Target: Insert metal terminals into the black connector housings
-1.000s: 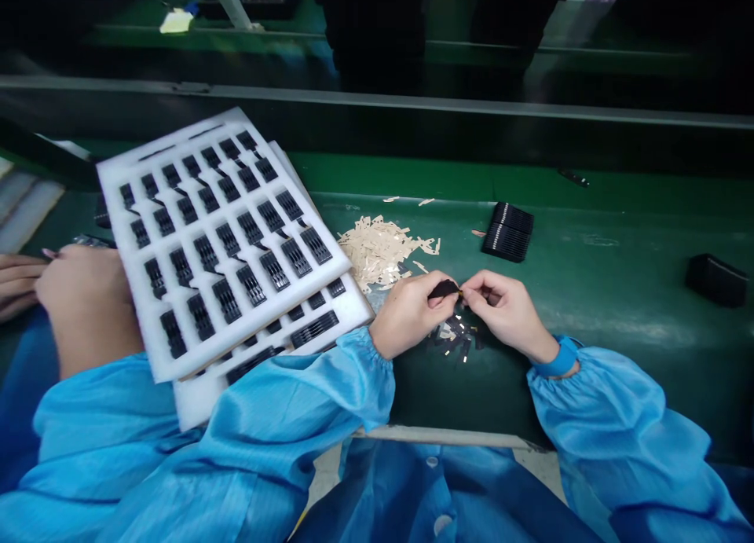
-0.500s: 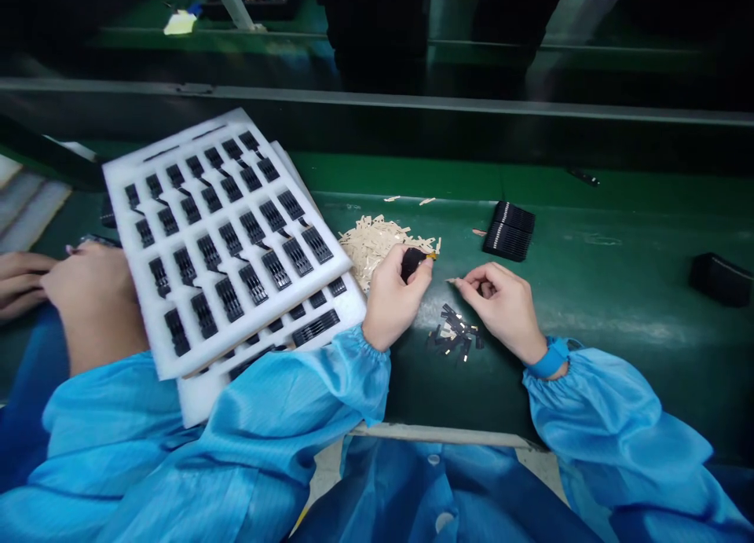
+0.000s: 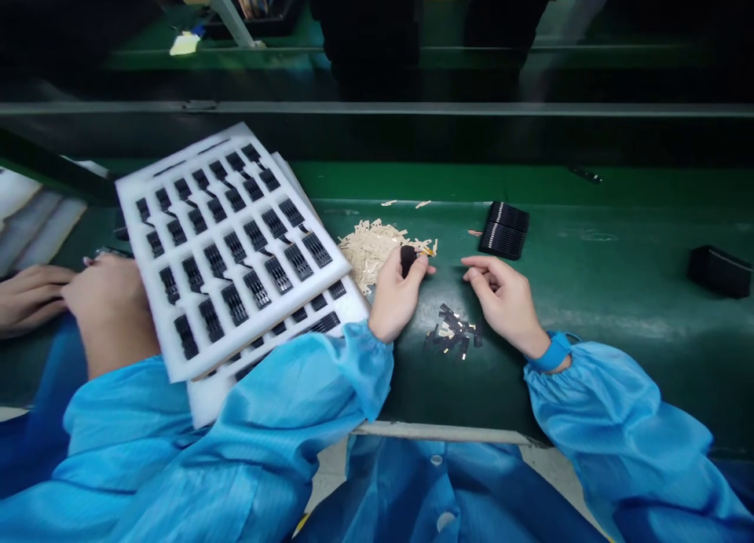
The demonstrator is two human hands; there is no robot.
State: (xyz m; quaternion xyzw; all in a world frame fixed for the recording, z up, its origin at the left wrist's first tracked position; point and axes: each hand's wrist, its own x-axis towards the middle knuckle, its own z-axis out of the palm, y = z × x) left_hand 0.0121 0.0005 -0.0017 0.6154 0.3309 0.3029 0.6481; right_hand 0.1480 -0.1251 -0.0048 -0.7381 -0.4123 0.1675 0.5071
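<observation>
My left hand (image 3: 396,295) is closed around a small black part (image 3: 408,258) with a gold-coloured tab sticking out past the fingertips. Just behind that hand spreads a heap of small pale strips (image 3: 371,248). My right hand (image 3: 503,295) hovers to the right, its thumb and forefinger slightly apart and nothing visible between them. Between and below both hands lies a loose pile of short black strips (image 3: 455,332), some with light ends. Beyond the right hand rests a block of black parts (image 3: 504,230) lined up in rows.
White foam trays (image 3: 194,152) with black parts in their slots are stacked at left. A co-worker's hands (image 3: 106,291) are beside them. Another black block (image 3: 722,272) sits far right on the green table (image 3: 624,346). A metal rail (image 3: 412,108) runs along the back.
The small pale strip that was in my right fingertips is no longer visible there, and those fingers have parted slightly. My left hand still holds the black part. The view has shifted slightly.
</observation>
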